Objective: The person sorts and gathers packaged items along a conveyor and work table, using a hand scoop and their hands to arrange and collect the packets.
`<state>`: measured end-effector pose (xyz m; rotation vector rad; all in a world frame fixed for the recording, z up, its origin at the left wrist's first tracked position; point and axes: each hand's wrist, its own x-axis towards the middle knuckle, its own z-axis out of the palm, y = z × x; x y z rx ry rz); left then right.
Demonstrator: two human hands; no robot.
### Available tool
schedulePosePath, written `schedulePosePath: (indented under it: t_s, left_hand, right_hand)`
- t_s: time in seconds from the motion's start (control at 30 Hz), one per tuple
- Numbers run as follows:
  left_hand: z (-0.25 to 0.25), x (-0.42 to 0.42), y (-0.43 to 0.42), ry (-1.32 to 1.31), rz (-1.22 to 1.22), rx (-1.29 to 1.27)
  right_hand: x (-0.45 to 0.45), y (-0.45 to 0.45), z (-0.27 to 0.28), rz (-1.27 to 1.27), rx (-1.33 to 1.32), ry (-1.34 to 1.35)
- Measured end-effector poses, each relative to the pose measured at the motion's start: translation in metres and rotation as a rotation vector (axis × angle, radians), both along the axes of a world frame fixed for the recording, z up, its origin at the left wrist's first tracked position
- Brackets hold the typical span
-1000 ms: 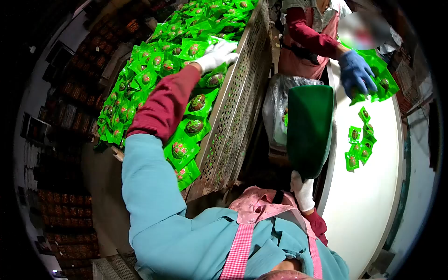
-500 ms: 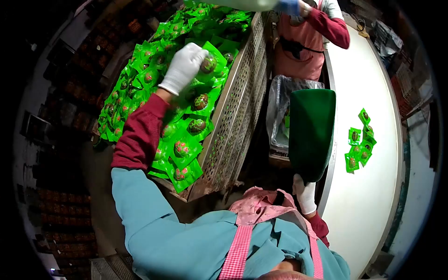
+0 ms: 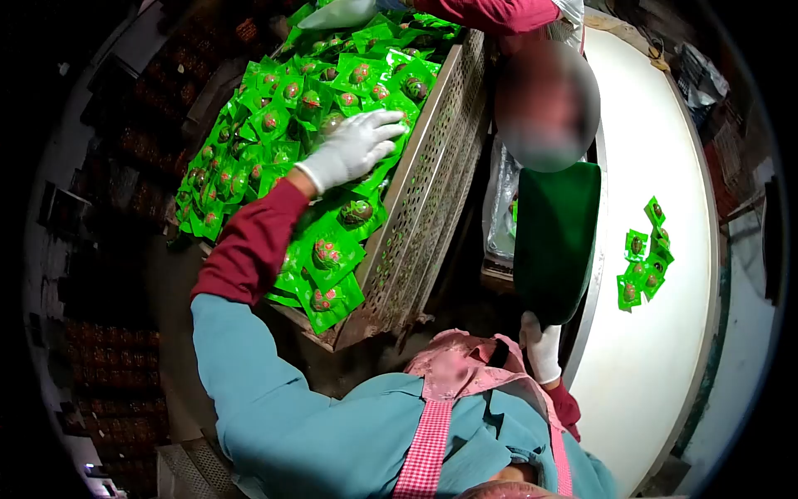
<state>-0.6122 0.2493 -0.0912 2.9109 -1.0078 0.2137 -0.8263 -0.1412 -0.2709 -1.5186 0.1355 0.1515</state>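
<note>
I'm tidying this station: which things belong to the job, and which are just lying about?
Likely job items:
green packets, under the left hand
perforated bin holding them
green scoop, in the right hand

Seemingly lying about:
crumpled plastic beyond the white surface
dim stacks, far left

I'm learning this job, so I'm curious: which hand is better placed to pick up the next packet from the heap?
Probably the left hand: it lies over the heaped green packets, while the right hand holds the dark green scoop.
</note>
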Motion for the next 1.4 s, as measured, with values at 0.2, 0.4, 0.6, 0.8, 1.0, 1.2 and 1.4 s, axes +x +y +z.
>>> schedulePosePath:
  t_s: [0.2,0.4,0.6,0.8,1.0,1.2,1.4]
  left_hand:
    - [-0.013,-0.014,0.005,-0.153,0.138,0.118]
    - [0.048,0.017,0.028,-0.205,0.019,-0.48]
    - [0.008,0.05,0.114,-0.159,0.423,-0.097]
    - [0.035,-0.018,0.086,0.007,0.48,0.139]
    - [0.002,-0.022,0.099,-0.141,0.332,-0.076]
    - [0.024,-0.061,0.065,-0.064,0.266,-0.154]
    - [0.005,-0.078,0.045,0.035,0.297,-0.13]
  right_hand:
    - [-0.008,0.004,0.028,-0.098,0.147,0.125]
    - [-0.01,-0.005,0.007,-0.118,0.097,0.022]
    - [-0.001,-0.012,0.008,-0.007,0.044,0.0]
    - [-0.007,-0.005,0.0,-0.092,0.025,0.044]
    - [-0.003,0.007,0.01,-0.199,0.04,0.104]
    - [0.017,0.014,0.014,-0.094,-0.018,-0.004]
    - [0.03,0.007,-0.013,0.145,-0.211,-0.016]
